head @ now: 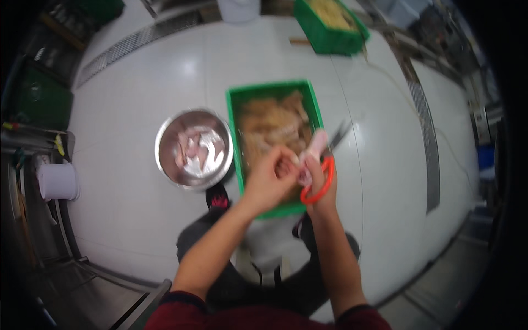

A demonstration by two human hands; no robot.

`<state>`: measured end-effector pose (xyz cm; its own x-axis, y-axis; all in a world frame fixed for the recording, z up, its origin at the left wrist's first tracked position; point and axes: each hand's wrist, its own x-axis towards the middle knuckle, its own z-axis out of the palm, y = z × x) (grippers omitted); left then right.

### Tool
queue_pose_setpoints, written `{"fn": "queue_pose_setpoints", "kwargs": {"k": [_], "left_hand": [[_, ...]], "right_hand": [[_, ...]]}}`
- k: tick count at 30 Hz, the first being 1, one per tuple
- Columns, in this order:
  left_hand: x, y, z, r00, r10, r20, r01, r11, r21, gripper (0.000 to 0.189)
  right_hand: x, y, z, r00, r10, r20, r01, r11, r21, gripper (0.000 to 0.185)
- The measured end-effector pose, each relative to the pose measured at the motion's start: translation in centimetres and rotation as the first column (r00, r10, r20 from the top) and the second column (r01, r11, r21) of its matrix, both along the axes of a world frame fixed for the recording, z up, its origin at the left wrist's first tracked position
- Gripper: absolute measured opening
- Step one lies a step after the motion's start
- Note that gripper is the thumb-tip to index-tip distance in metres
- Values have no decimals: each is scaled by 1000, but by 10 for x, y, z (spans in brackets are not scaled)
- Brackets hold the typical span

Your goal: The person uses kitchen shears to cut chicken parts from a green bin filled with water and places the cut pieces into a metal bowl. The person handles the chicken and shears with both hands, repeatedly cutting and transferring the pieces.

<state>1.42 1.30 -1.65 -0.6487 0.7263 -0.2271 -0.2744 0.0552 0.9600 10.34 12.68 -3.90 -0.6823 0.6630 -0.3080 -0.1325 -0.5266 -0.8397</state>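
My right hand [324,179] holds scissors with orange handles [330,177], their dark blades pointing up and to the right, together with a pale pink piece of raw meat [317,144], perhaps poultry. Against the lower end of that piece are the fingertips of my left hand [274,177], thumb and forefinger pinched on it. Both hands are above a green plastic crate [232,119], in which many tan, blurred pieces [272,119] lie. Left of the crate stands a round stainless steel bowl [164,167] with several pink raw meat pieces [192,146] in it.
Another green crate [342,43] with yellowish contents stands at the upper right, near a thin hose or cord. A white bucket [239,10] is at the top, a white container [59,181] at the left. Metal floor grates [427,123] and steel racks edge the tiled floor.
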Motion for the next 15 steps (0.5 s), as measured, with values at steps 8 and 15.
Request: {"fn": "queue_pose_setpoints", "kwargs": {"k": [8, 15], "left_hand": [[-2, 5, 13, 968, 19, 248, -66, 981, 181, 24], [-2, 6, 12, 999, 43, 7, -43, 999, 34, 27]], "right_hand": [[0, 6, 17, 999, 15, -43, -23, 985, -173, 26], [-2, 12, 19, 1000, -20, -11, 20, 999, -30, 27]]}}
